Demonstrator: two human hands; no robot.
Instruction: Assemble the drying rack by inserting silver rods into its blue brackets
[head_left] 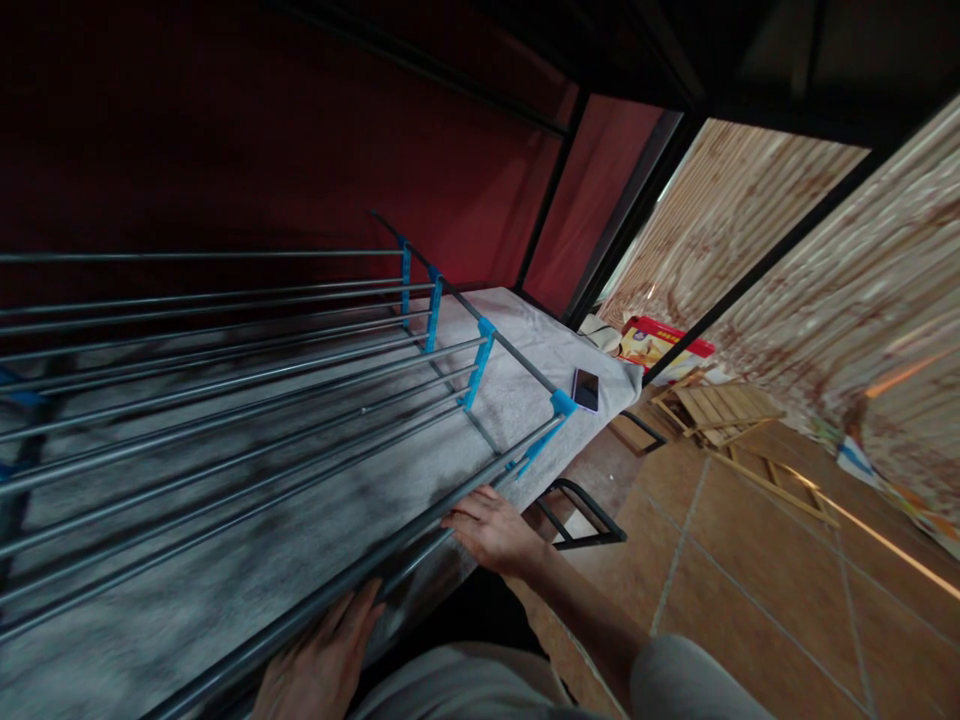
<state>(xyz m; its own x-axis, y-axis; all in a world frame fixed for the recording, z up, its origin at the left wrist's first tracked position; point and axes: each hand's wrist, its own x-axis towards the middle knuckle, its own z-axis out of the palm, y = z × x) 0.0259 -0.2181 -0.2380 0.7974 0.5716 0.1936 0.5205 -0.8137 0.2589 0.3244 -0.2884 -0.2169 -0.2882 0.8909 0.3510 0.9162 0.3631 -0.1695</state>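
Observation:
A clothes drying rack (300,390) with grey metal rods and blue plastic joints stands on a pale grey cloth (517,310). My right hand (487,525) is closed at the near front rods, its fingers bent over them close to the rack's right end joint. Lower in view, my left hand (322,645) lies along the same front rods, touching them with its fingers stretched out. Its thumb is hidden, and the rods partly cover where it makes contact. The rack's far left end runs out of view.
A phone (586,389) lies on the cloth near its right corner. Black metal chair frames (592,515) stand beside the cloth's edge. Beyond are a folded wooden chair (724,410) and a red and yellow box (660,345). Dark posts (555,185) rise behind, before a red wall (450,170).

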